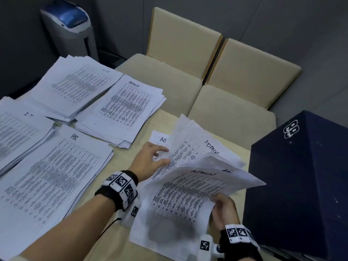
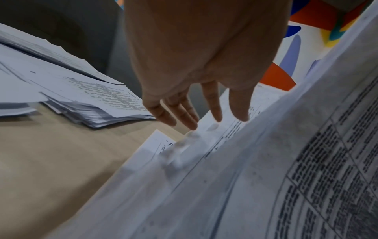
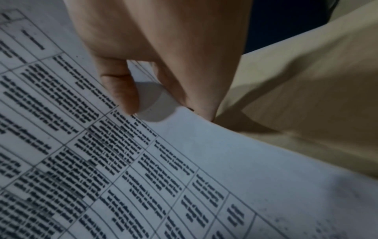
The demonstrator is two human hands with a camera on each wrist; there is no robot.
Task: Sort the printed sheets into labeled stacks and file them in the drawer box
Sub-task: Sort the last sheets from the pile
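Observation:
A bundle of printed sheets marked ADMIN [image 1: 184, 194] lies fanned and partly lifted near the table's front, beside the dark blue drawer box [image 1: 301, 176]. My right hand [image 1: 218, 202] pinches the lifted sheets [image 3: 184, 161] at their right edge, thumb on top and fingers underneath [image 3: 159, 103]. My left hand [image 1: 163, 156] reaches in from the left, its straight, spread fingers [image 2: 196, 119] touching the lower sheets [image 2: 266, 161]. Sorted stacks lie to the left: HR [image 1: 56, 176], IT [image 1: 18, 132], ADMIN [image 1: 124, 110] and one more at the back [image 1: 75, 85].
A small slip reading "AD" [image 1: 160, 139] lies on the beige table [image 1: 124, 162] under the fanned sheets. Two beige chairs [image 1: 188, 53] stand behind the table. A grey and blue bin [image 1: 69, 29] stands at the back left.

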